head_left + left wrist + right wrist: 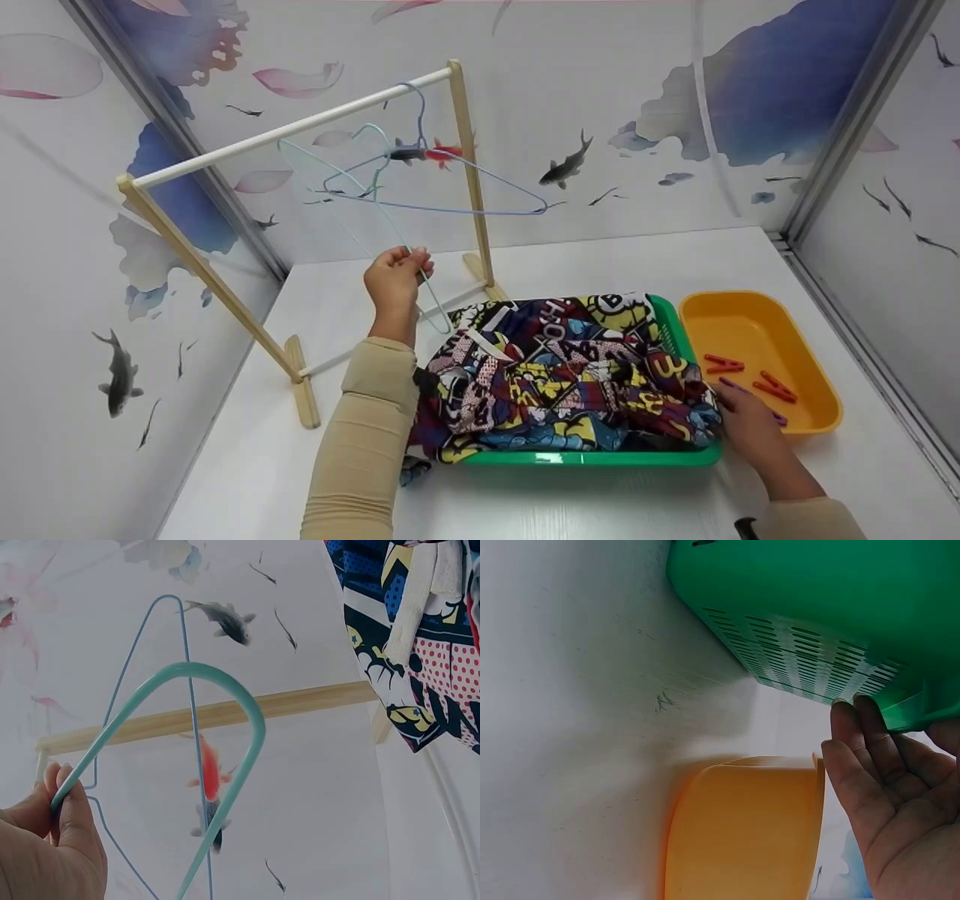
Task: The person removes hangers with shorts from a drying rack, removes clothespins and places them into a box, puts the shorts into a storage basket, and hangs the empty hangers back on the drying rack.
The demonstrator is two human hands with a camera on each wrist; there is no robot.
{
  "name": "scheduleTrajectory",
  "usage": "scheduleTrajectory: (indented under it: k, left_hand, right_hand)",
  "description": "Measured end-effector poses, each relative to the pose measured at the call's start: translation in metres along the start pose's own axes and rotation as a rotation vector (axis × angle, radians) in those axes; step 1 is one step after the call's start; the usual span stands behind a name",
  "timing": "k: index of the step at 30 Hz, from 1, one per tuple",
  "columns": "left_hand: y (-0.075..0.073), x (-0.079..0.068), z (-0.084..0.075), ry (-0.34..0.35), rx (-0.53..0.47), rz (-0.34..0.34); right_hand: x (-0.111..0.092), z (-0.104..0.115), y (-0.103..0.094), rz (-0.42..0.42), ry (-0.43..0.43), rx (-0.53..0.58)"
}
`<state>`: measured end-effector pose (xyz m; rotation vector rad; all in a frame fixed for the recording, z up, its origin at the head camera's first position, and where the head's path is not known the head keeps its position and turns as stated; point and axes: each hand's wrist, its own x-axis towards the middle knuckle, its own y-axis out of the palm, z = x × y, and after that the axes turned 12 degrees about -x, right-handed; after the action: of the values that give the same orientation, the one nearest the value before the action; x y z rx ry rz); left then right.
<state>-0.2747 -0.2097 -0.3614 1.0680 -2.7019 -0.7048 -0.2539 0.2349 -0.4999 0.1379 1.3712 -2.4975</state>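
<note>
Between thumb and fingers my left hand (397, 281) pinches one side of a mint-green clothes hanger (375, 169), which is tilted with its hook up, close to the rack's top bar. Its rounded corner (180, 671) looms large in the left wrist view. My right hand (750, 420) holds the right rim of a green basket (600, 459), thumb at the top edge and fingers extended underneath. In the right wrist view these fingers (862, 802) overlap the slotted wall. Colourful printed clothing (570, 382) fills the basket and spills over its left side.
A wooden drying rack (300, 124) with a white top bar stands at the left, and a blue hanger (450, 211) hangs from it. Right of the basket sits a yellow tub (757, 322) with several red and purple clothespins (776, 388). Patterned walls enclose the white table (525, 495).
</note>
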Motion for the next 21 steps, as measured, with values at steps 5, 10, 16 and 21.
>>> scheduleTrajectory:
  k: [5,10,16,21]
  left_hand:
    - [-0.001,0.005,-0.006,0.008,0.032,-0.004]
    - [0.0,0.011,-0.013,0.013,0.027,-0.012]
    - [0.003,0.02,-0.018,-0.003,0.02,-0.019]
    - [0.005,0.026,-0.024,-0.032,0.031,-0.029]
  right_hand:
    - [0.001,0.0,0.0,0.013,0.009,0.001]
    - [0.001,0.001,0.0,0.028,0.02,0.023]
    - [-0.001,0.001,0.0,0.03,0.026,0.037]
    - [-0.001,0.001,0.0,0.022,0.022,0.044]
